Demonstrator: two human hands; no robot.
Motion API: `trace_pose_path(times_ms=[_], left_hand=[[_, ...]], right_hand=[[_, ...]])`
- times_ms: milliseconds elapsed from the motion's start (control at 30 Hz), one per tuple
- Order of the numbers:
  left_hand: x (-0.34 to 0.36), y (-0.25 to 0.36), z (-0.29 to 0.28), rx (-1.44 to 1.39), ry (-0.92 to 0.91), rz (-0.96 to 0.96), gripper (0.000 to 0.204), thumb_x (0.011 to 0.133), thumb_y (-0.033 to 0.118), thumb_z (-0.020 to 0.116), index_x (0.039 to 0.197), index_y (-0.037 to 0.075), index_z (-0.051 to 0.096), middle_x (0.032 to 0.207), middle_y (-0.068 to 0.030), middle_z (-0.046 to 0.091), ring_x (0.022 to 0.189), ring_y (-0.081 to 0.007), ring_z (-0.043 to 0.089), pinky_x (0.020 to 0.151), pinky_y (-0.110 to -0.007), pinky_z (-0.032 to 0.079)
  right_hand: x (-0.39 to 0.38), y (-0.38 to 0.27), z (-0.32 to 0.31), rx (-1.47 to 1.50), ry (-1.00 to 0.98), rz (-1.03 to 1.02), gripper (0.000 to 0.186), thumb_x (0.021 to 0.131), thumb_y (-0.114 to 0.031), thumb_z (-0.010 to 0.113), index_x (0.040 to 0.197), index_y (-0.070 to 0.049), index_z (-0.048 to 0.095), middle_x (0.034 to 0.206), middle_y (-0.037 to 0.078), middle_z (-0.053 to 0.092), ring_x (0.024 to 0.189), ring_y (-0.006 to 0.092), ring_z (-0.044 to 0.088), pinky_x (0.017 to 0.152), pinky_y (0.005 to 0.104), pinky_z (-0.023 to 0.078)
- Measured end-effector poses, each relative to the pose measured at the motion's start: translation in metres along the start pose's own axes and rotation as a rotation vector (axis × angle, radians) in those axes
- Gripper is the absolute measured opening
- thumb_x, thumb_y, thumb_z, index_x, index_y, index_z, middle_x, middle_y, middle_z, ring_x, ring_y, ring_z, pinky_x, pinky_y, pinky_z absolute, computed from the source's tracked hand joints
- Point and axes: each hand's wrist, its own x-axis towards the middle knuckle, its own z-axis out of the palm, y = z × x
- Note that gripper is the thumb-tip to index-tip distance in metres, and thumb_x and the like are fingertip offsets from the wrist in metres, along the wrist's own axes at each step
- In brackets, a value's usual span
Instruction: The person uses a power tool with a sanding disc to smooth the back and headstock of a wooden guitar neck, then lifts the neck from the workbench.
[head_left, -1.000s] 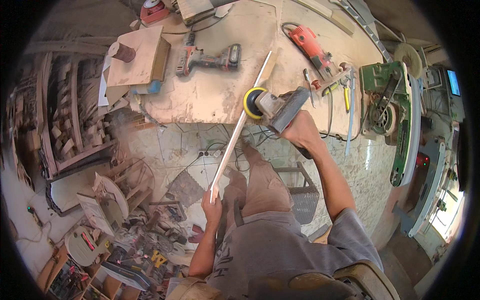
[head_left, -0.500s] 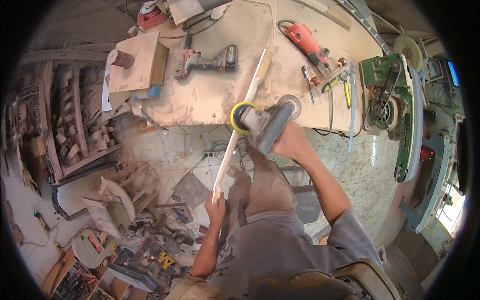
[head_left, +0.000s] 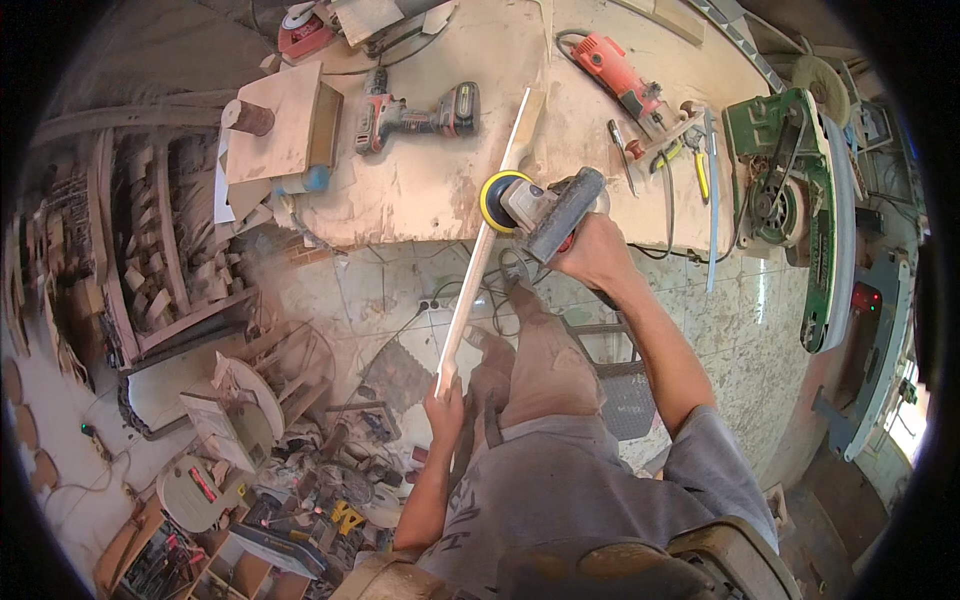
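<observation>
My left hand (head_left: 444, 408) is closed around the near end of a long, narrow wooden strip (head_left: 463, 315) with a pale edge. The strip slants away from me, and its widened far end lies over the workbench (head_left: 420, 190). In my right hand (head_left: 594, 252) is a dusty handheld power sander (head_left: 545, 215), gripped by its dark body. Its round, yellow-rimmed pad (head_left: 490, 205) stands on edge against the strip near the bench's front edge. Whether the pad presses on the wood or only overlaps it, I cannot tell.
On the bench lie a cordless drill (head_left: 410, 122), a red corded power tool (head_left: 615, 75), pliers (head_left: 690, 160) and a wooden board with a round knob (head_left: 275, 135). A green belt machine (head_left: 775, 170) stands at the right. Scrap and tools (head_left: 320, 500) crowd the floor lower left.
The sander has moved farther from me along the strip, and its pad is turned more edge-on. My left hand keeps its hold on the near end. The whole view has shifted slightly.
</observation>
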Motion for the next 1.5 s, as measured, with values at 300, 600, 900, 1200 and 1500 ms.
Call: trace_pose_path(times_ms=[300,600,900,1200,1500], left_hand=[[-0.002,-0.005,0.004,0.066,0.040,0.108,0.017,0.097,0.010,0.070,0.106,-0.005,0.068,0.087,-0.0213,0.068,0.079,-0.0368,0.068,0.072,-0.044,0.052],[-0.002,-0.010,0.012,0.064,0.076,0.155,0.017,0.095,0.008,0.070,0.106,-0.005,0.067,0.091,-0.0228,0.067,0.083,-0.0427,0.067,0.075,-0.048,0.052],[0.000,-0.018,0.016,0.097,0.131,0.210,0.018,0.097,0.013,0.072,0.105,-0.002,0.068,0.086,-0.0189,0.067,0.079,-0.0351,0.066,0.074,-0.044,0.052],[0.000,-0.014,0.018,0.082,0.131,0.199,0.020,0.096,0.011,0.073,0.110,-0.003,0.069,0.091,-0.0211,0.069,0.084,-0.0394,0.068,0.077,-0.046,0.052],[0.001,-0.013,0.016,0.053,0.114,0.216,0.024,0.096,0.009,0.071,0.116,-0.004,0.069,0.098,-0.0218,0.070,0.090,-0.0398,0.070,0.080,-0.046,0.053]], right_hand=[[-0.021,-0.003,0.010,-0.109,-0.057,-0.071,0.049,0.070,-0.031,0.080,0.100,0.006,0.070,0.082,0.030,0.071,0.084,0.0487,0.072,0.077,0.0538,0.058],[-0.026,-0.014,0.002,-0.169,-0.175,-0.080,0.047,0.071,-0.034,0.079,0.096,0.005,0.072,0.082,0.029,0.072,0.084,0.0487,0.072,0.079,0.0540,0.059],[-0.007,-0.002,-0.011,-0.182,-0.149,-0.019,0.054,0.067,-0.036,0.082,0.100,0.006,0.072,0.087,0.029,0.073,0.086,0.0479,0.073,0.081,0.0526,0.059],[0.006,-0.013,-0.022,-0.179,-0.123,0.007,0.052,0.068,-0.034,0.082,0.102,0.005,0.071,0.088,0.029,0.074,0.089,0.0470,0.073,0.082,0.0514,0.059],[0.019,-0.015,-0.040,-0.169,-0.120,0.043,0.056,0.071,-0.036,0.082,0.109,0.004,0.073,0.093,0.029,0.074,0.093,0.0458,0.074,0.083,0.0485,0.057]])
